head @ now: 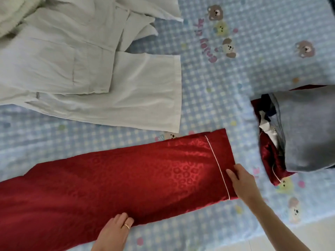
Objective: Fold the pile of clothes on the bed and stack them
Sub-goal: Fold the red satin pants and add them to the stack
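1. Red satin pyjama trousers (126, 178) lie flat on the bed, legs laid one over the other, long axis running from the cuff with white piping (217, 163) under the right hand away past the left hand and out of view on that side.
2. The right hand (241, 182) sits at the cuff end, fingers bent over the hem edge and thumb lying on top of the fabric — it looks to be pinching the cuff, though the underside is hidden.
3. The left hand (116, 230), wearing a ring, rests at the near edge of the trousers about midway along, fingers curled down onto the cloth; whether they grip the edge or only press it I cannot tell.
4. Judgement: the coming fold turns on the cuff, which the right hand would carry along the long axis toward the left hand's side.
5. Beyond the right hand sits the stack of folded clothes (299, 133) — a grey garment on top, red satin and dark pieces beneath.
6. Beyond the left hand, a pale unfolded garment (81, 69) lies spread on the blue checked bedsheet (226, 87), apart from the trousers.
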A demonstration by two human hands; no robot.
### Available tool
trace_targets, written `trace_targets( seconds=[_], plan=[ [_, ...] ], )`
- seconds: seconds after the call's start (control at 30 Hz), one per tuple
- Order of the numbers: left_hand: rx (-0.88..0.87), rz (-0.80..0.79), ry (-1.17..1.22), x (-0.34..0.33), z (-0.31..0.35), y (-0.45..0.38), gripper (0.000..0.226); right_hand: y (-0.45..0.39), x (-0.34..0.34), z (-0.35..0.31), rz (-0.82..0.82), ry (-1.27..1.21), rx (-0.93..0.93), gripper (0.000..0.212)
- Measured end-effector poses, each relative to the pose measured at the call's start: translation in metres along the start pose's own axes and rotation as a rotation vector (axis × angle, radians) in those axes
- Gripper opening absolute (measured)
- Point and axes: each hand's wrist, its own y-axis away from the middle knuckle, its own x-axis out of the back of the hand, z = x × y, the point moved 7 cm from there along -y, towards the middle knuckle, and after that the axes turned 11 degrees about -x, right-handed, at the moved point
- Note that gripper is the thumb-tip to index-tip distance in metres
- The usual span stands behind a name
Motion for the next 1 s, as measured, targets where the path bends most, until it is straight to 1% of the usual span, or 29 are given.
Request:
trace_targets(
  seconds=[0.1, 0.2, 0.23, 0.27, 0.33, 0.37, 0.4, 0.43, 0.5, 0.53, 0.6, 0.67, 0.73, 0.8, 0.9, 0.93, 1.0],
  plan=[
    [-0.034, -0.044, 0.007, -0.004, 0.002, -0.007, 0.038, 0.006, 0.004, 0.010, 0.102, -0.115, 0.016, 0.009],
    [0.018, -0.056, 0.124, 0.003, 0.004, -0.043, 0.058, 0.005, 0.003, 0.021, 0.093, -0.087, 0.023, 0.009],
    [0.027, -0.034, 0.155, 0.008, 0.007, -0.070, 0.058, 0.004, 0.004, 0.024, 0.088, -0.080, 0.014, 0.011],
    [0.041, -0.005, 0.180, 0.014, 0.010, -0.103, 0.053, 0.004, 0.004, 0.027, 0.091, -0.085, 0.011, 0.013],
    [0.068, 0.061, 0.186, 0.025, 0.017, -0.179, 0.034, 0.005, 0.003, 0.027, 0.114, -0.098, 0.015, 0.015],
    [0.067, 0.083, 0.179, 0.029, 0.022, -0.217, 0.029, 0.007, 0.004, 0.027, 0.131, -0.108, 0.021, 0.015],
    [0.056, 0.078, 0.173, 0.029, 0.029, -0.254, 0.030, 0.007, 0.004, 0.027, 0.146, -0.125, 0.030, 0.014],
    [0.035, 0.036, 0.169, 0.026, 0.037, -0.287, 0.036, 0.007, 0.004, 0.026, 0.156, -0.143, 0.038, 0.012],
    [0.006, -0.070, 0.156, 0.013, 0.048, -0.331, 0.045, 0.007, 0.003, 0.025, 0.159, -0.170, 0.046, 0.012],
    [0.006, -0.104, 0.150, 0.005, 0.050, -0.345, 0.045, 0.006, 0.003, 0.026, 0.156, -0.178, 0.048, 0.012],
    [0.050, -0.082, 0.218, -0.002, 0.047, -0.360, 0.036, 0.003, 0.003, 0.027, 0.152, -0.195, 0.057, 0.013],
    [0.112, -0.001, 0.383, 0.002, 0.040, -0.369, 0.027, 0.002, 0.005, 0.027, 0.163, -0.221, 0.073, 0.014],
    [0.118, 0.039, 0.508, 0.005, 0.040, -0.382, 0.021, -0.001, 0.008, 0.028, 0.175, -0.231, 0.061, 0.016],
    [0.088, -0.014, 0.504, 0.004, 0.043, -0.391, 0.023, -0.003, 0.013, 0.031, 0.213, -0.165, 0.026, 0.021],
    [0.090, -0.120, 0.340, -0.007, 0.039, -0.393, 0.036, 0.001, 0.015, 0.039, 0.295, 0.020, -0.036, 0.035],
    [0.118, -0.157, 0.328, -0.010, 0.035, -0.392, 0.036, 0.003, 0.013, 0.040, 0.295, 0.066, -0.034, 0.037],
    [0.159, -0.222, 0.368, -0.015, 0.030, -0.390, 0.030, 0.009, 0.008, 0.034, 0.277, 0.097, 0.043, 0.031]
  ],
)
